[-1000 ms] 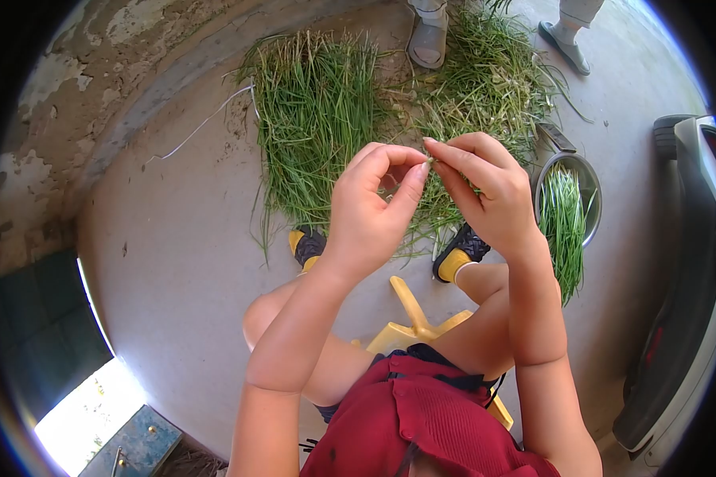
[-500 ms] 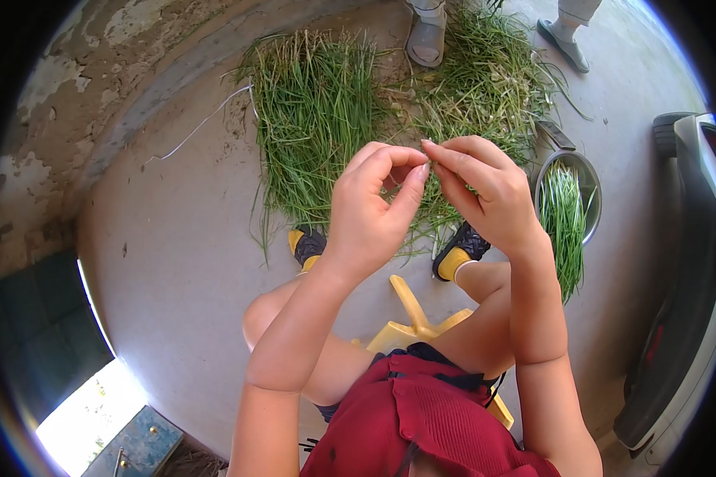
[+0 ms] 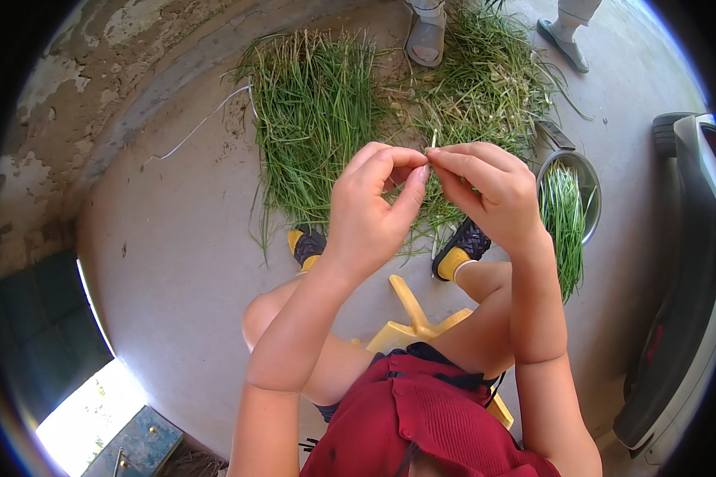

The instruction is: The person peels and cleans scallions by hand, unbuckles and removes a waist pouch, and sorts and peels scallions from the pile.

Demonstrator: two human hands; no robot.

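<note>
Pinching a thin pale stalk up front, well above the floor, R hand & L hand meet at the fingertips. Stalk: whitish, short visible bit, pokes up approx. upright from R fingertips; lower part hidden. R grip: thumb & index tips pressed tog. on it, no gap seen. L grip: thumb & index curled in a loop, tips almost meeting, right beside R's; too small to tell if they've got the stalk too.

Below, maroon ribbed top, bare knees, then yellow seat betw. the legs. Farther out, blk woven shoes w/ yellow socks.

To the R, metal bowl w/ chive-like greens, white ends inside, green ends hanging over the near rim. Past the hands, 2 floor piles: L pile neat, mostly aligned; R pile messier, w/ pale bits mixed in. At far edge, another person's foot in a grey slipper, just beside R pile.
</note>
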